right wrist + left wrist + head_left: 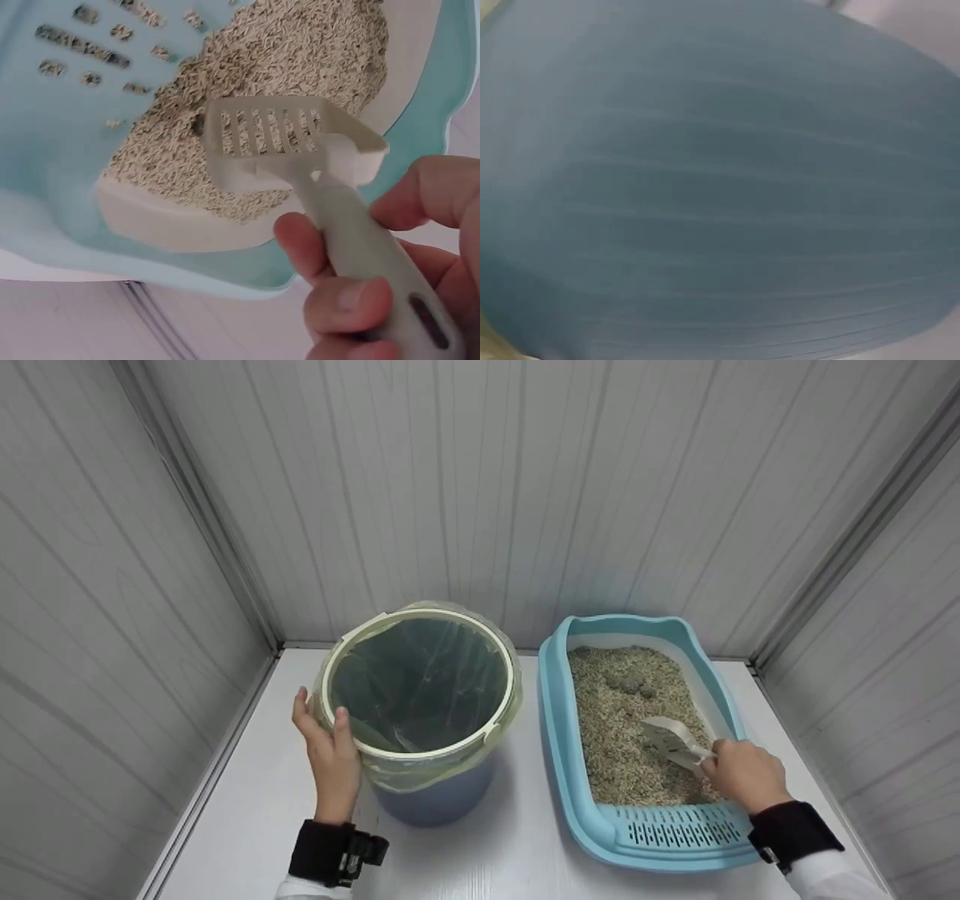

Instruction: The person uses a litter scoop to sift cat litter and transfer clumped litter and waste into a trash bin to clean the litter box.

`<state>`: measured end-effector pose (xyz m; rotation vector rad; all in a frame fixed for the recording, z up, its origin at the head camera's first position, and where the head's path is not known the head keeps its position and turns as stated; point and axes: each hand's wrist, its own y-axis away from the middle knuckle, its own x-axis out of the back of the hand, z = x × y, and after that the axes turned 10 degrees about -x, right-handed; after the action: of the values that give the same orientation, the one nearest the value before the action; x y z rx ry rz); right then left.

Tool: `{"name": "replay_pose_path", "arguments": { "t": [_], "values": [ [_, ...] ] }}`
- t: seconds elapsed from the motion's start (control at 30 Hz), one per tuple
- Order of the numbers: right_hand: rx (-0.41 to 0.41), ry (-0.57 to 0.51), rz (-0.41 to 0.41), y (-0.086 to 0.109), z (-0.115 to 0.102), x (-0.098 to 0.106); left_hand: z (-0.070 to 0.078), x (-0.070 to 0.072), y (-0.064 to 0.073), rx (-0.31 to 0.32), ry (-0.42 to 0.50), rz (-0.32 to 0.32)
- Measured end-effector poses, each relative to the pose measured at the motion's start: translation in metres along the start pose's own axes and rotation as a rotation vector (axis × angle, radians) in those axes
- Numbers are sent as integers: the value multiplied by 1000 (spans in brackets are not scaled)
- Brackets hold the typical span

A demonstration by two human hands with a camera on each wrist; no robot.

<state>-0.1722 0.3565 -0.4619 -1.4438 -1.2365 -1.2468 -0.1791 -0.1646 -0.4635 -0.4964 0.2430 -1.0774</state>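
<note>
A whitish slotted litter scoop is in my right hand, its handle gripped by curled fingers. In the right wrist view, the scoop's slotted head is over the litter, with pellets visible through the slots. The litter fills much of a blue litter box, with a darker clump toward the back. My left hand rests with extended fingers against the left side of a trash bin. The left wrist view shows mostly the bin's ribbed blue-grey wall.
A thin yellowish liner bag folds over the bin's pale rim ring. The bin stands left of the litter box on a white surface. Grey panelled walls enclose the back and both sides.
</note>
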Motion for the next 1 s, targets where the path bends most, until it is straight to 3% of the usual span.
{"name": "replay_pose_path", "arguments": {
  "t": [0.17, 0.4, 0.6, 0.73, 1.0],
  "values": [
    [-26, -46, -23, -8, 14, 6, 10, 7, -20, 184, 137, -62],
    [-43, -115, -106, -17, 27, 16, 20, 11, -47, 354, 162, -150],
    [-31, -164, -227, -22, 32, 29, 20, 8, -58, 427, 131, -203],
    [2, -196, -295, -29, 34, 36, 18, 7, -61, 465, 166, -199],
    [-89, -279, -397, -37, 35, 39, 20, 8, -60, 524, 273, -163]
  ]
}}
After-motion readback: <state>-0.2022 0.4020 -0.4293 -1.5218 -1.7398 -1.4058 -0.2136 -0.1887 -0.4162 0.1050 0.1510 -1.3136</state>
